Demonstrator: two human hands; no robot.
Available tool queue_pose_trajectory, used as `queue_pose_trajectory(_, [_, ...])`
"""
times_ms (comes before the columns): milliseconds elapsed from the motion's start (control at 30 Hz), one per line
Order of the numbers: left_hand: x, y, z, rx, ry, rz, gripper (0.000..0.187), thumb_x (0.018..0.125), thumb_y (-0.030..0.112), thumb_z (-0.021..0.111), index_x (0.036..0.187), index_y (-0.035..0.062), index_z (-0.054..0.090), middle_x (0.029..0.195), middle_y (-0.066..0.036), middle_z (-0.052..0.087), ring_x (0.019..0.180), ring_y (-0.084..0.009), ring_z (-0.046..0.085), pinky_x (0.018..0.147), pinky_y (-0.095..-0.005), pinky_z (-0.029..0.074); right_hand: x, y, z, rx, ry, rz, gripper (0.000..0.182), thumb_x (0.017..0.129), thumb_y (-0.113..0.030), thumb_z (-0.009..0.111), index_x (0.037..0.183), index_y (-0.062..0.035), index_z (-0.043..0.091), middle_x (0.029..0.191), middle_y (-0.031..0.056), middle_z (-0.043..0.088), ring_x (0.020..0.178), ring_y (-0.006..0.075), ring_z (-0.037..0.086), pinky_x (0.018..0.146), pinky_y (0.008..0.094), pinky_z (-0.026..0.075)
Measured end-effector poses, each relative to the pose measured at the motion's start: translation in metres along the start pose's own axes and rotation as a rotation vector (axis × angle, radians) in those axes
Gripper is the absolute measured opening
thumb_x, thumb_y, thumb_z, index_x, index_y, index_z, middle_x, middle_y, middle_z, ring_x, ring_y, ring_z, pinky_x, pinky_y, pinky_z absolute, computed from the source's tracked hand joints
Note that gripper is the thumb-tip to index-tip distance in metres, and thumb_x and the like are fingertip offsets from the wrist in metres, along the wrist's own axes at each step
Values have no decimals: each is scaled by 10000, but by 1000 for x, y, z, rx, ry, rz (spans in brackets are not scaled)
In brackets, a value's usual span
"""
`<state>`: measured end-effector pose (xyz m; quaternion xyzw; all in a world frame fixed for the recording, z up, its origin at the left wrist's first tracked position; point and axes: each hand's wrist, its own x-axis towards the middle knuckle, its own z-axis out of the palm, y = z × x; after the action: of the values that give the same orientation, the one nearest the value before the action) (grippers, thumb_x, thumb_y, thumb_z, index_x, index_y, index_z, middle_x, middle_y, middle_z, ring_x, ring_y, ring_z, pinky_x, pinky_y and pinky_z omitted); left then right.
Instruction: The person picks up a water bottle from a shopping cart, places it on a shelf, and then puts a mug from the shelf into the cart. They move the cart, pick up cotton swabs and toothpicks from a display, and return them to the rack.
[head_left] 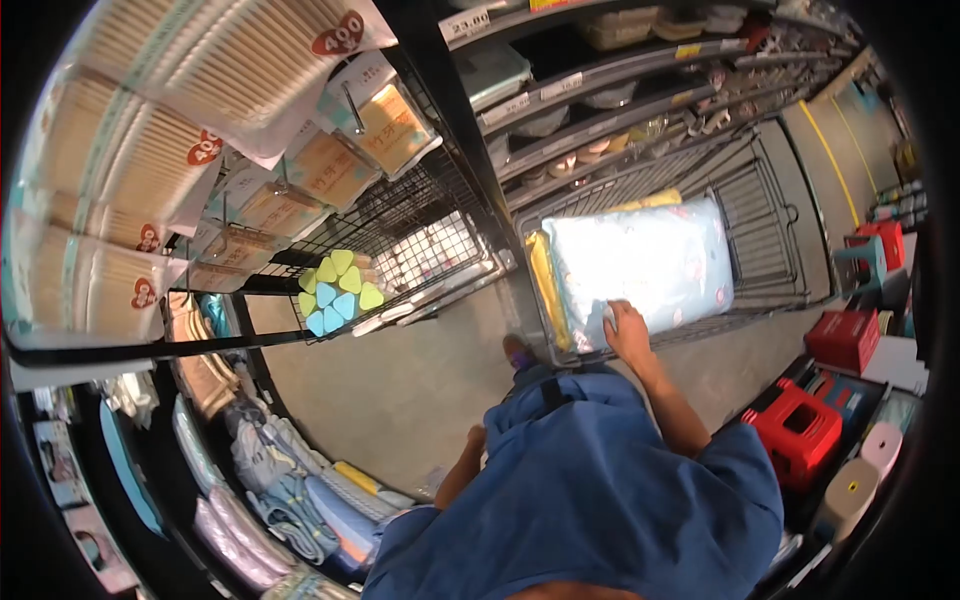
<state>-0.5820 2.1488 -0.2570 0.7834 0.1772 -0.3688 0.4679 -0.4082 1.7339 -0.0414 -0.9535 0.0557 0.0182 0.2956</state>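
Observation:
A pale blue patterned package [640, 265], soft and pillow-like in a shiny wrapper, lies in a black wire shopping cart [775, 205]. My right hand [628, 330] touches the near edge of this package, fingers stretched over its surface. A yellow package [546, 290] shows along its left side and beneath it. My left hand [476, 437] hangs low beside my blue clothing, apart from any goods. Its fingers are mostly hidden, so their pose cannot be made out.
Packs of wooden sticks [270, 70] hang at upper left above a wire basket with green and blue triangular items [335, 290]. Folded textiles [290, 490] fill lower-left shelves. Shelves of dishes [600, 95] stand behind the cart. A red case [795, 430] sits at right.

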Motion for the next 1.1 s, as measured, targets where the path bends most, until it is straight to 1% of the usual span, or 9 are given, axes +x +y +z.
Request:
queue_pose_trajectory(100, [-21, 5, 20, 111, -43, -789, 573, 738, 504, 631, 1032, 14, 666, 1096, -190, 646, 1048, -351, 606, 916, -408, 469, -16, 29, -3, -88, -115, 50, 308, 822, -178, 606, 1059, 17, 582, 1025, 229, 602, 898, 405, 595, 783, 453, 486])
queue_pose_trajectory(133, [-31, -42, 30, 76, -31, -781, 573, 738, 504, 631, 1032, 14, 666, 1096, -190, 646, 1048, -351, 606, 916, -408, 469, -21, 37, -1, -86, -115, 11, 316, 834, -216, 600, 1056, 8, 588, 1008, 228, 607, 892, 400, 598, 773, 456, 486])
queue_pose_trajectory(200, [27, -28, 59, 368, 63, -165, 482, 741, 437, 640, 1009, 38, 679, 1077, -187, 649, 1041, -351, 606, 907, -392, 471, -28, 43, 0, -84, -132, -69, 327, 845, -253, 595, 1052, 0, 594, 991, 227, 612, 887, 395, 601, 762, 459, 486])
queue_pose_trajectory(500, [43, 177, 81, 193, 216, -73, 385, 761, 239, 567, 1069, 16, 629, 1034, -220, 641, 1019, -374, 596, 894, -408, 464, -15, 48, -3, -47, -757, -284, 575, 867, -558, 473, 999, -15, 611, 1013, 220, 626, 1003, 389, 575, 884, 454, 440])
queue_pose_trajectory(567, [61, 179, 102, 227, 267, 195, 432, 759, 227, 584, 1132, 8, 588, 1010, -227, 644, 1016, -372, 598, 892, -414, 462, -8, 54, 2, -73, -836, -377, 558, 854, -547, 497, 1021, -27, 611, 1010, 220, 626, 1004, 386, 575, 879, 451, 443])
queue_pose_trajectory(667, [23, 215, 103, 198, 113, 132, 438, 760, 245, 597, 1130, 11, 589, 993, -221, 651, 1007, -369, 604, 891, -415, 463, 9, 48, 4, -139, -994, -453, 518, 830, -454, 554, 1105, -18, 609, 1090, 237, 604, 1084, 372, 541, 929, 410, 433])
queue_pose_trajectory(833, [11, 178, 110, 104, 334, 12, 336, 757, 281, 610, 984, 42, 673, 1003, -190, 659, 976, -345, 618, 869, -406, 477, 12, 70, 33, -41, -1014, -598, 383, 792, -345, 597, 993, -24, 651, 1019, 216, 625, 999, 365, 576, 881, 420, 452])
queue_pose_trajectory(933, [8, 180, 106, -308, 389, -204, 320, 749, 325, 602, 933, 84, 705, 1018, -156, 664, 975, -333, 618, 871, -399, 476, 18, 64, 32, -40, -1045, -593, 399, 788, -314, 587, 1052, -18, 638, 1029, 225, 631, 986, 374, 592, 873, 398, 465])
queue_pose_trajectory(1100, [24, 177, 120, 155, 359, -126, 373, 739, 355, 595, 1006, 117, 702, 1060, -130, 661, 1006, -331, 609, 892, -382, 469, 21, 62, 33, 97, -1048, -560, 481, 796, -355, 587, 1178, -63, 597, 1087, 204, 633, 1014, 340, 608, 886, 377, 468])
